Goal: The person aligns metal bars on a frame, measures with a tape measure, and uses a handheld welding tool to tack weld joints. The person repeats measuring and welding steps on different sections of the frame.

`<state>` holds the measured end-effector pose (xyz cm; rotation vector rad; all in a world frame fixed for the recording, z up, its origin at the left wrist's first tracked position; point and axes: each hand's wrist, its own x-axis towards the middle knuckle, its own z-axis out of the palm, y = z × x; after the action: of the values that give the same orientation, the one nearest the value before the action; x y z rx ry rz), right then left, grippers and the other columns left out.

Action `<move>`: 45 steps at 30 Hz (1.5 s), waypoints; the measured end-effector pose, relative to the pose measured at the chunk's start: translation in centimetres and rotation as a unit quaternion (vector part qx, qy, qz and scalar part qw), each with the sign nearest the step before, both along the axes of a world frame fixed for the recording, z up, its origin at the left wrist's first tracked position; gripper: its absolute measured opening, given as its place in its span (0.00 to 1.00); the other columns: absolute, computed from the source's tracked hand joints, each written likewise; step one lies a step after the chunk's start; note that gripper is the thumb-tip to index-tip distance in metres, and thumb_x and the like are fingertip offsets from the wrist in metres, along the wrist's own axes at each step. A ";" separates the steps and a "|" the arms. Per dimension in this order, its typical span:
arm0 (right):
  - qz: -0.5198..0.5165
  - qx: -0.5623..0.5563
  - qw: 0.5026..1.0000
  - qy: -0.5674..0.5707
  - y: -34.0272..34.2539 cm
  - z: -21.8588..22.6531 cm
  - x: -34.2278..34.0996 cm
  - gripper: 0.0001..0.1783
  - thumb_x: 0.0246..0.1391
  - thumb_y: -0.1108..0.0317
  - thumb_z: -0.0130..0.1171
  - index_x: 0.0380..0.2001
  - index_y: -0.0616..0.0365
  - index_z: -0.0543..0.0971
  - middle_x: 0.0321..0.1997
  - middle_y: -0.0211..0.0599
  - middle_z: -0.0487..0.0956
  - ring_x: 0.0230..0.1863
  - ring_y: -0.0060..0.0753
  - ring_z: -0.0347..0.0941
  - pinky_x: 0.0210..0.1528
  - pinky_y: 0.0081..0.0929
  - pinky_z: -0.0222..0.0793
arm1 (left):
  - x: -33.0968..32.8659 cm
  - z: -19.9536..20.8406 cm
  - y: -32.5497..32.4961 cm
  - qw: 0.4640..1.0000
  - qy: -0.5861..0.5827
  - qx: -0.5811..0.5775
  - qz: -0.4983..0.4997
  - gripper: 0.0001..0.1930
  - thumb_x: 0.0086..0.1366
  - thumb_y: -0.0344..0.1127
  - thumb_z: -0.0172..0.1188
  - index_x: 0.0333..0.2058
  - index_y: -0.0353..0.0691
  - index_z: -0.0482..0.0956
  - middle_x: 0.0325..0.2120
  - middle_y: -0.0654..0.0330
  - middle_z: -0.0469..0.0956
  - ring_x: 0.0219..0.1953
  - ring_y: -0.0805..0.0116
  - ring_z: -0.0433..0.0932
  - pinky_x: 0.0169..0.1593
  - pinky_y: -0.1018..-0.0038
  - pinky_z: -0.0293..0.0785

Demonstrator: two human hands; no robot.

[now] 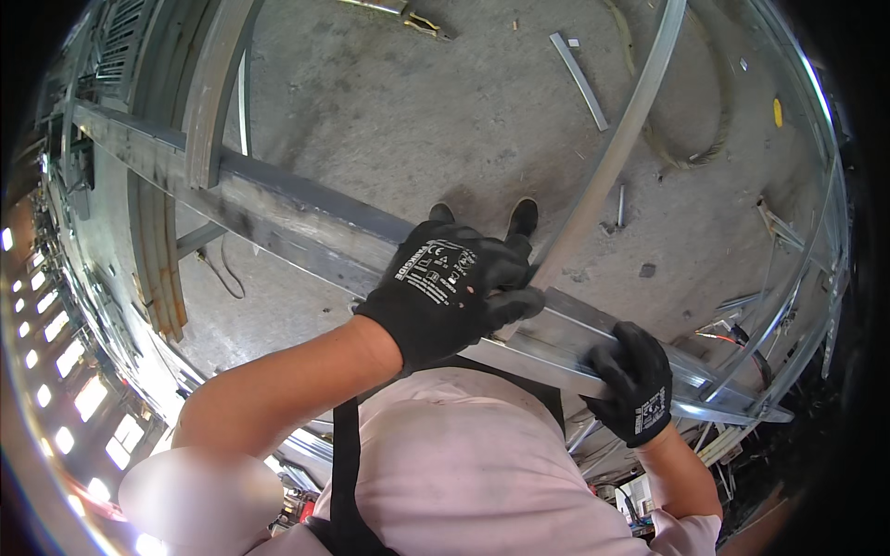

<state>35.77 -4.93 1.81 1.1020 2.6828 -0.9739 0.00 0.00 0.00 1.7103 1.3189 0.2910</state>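
Observation:
My left hand [454, 287], in a black work glove, is closed at the lower end of a long flat metal bar [616, 139]. This bar slants up and away to the right. Its end meets a long grey metal beam [306, 208] that lies crosswise in front of my body; the fingers partly hide the joint. Farther right, my right hand [635, 385], gloved alike, hovers at the beam's near edge with half-bent fingers apart. Its fingertips are slightly blurred, and I see nothing held between them.
Curved metal profiles [218, 93] rest across the beam at left. On the concrete floor lie a loose metal strip [579, 82], yellow-handled pliers [423, 25], a short rod [621, 206] and a yellow piece [778, 113]. My shoes [524, 218] stand beyond the beam. More metal lengths [797, 324] crowd the right.

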 end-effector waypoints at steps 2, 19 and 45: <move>0.003 -0.037 0.999 0.020 1.3 1.2 -1.7 0.44 0.51 0.47 0.73 0.69 0.51 0.75 0.68 0.60 0.74 0.63 0.69 0.73 0.65 0.60 0.69 | 0.1 0.1 0.0 1.000 -0.018 0.017 0.006 0.17 0.64 0.50 0.69 0.28 0.41 0.86 0.26 0.56 0.84 0.31 0.54 0.83 0.41 0.60 0.77; -0.357 -0.428 0.764 0.326 8.5 -3.8 -17.2 0.13 0.69 0.63 0.64 0.44 0.64 0.80 0.36 0.32 0.83 0.37 0.19 0.78 0.44 0.21 0.74 | -0.2 1.5 -0.2 0.997 0.080 0.011 -0.020 0.10 0.63 0.46 0.68 0.34 0.47 0.89 0.34 0.59 0.87 0.42 0.58 0.84 0.60 0.57 0.71; -0.400 -0.571 0.648 0.306 9.4 -3.6 -15.4 0.13 0.69 0.66 0.59 0.41 0.67 0.83 0.32 0.39 0.84 0.34 0.28 0.83 0.41 0.27 0.79 | -0.1 0.8 -5.3 0.935 0.245 0.173 0.190 0.10 0.65 0.30 0.61 0.44 0.41 0.86 0.49 0.58 0.85 0.56 0.56 0.80 0.71 0.48 0.63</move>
<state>20.35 4.47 -1.82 1.6293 0.8979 -2.9299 -0.11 -5.32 0.78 1.8812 2.0769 0.3459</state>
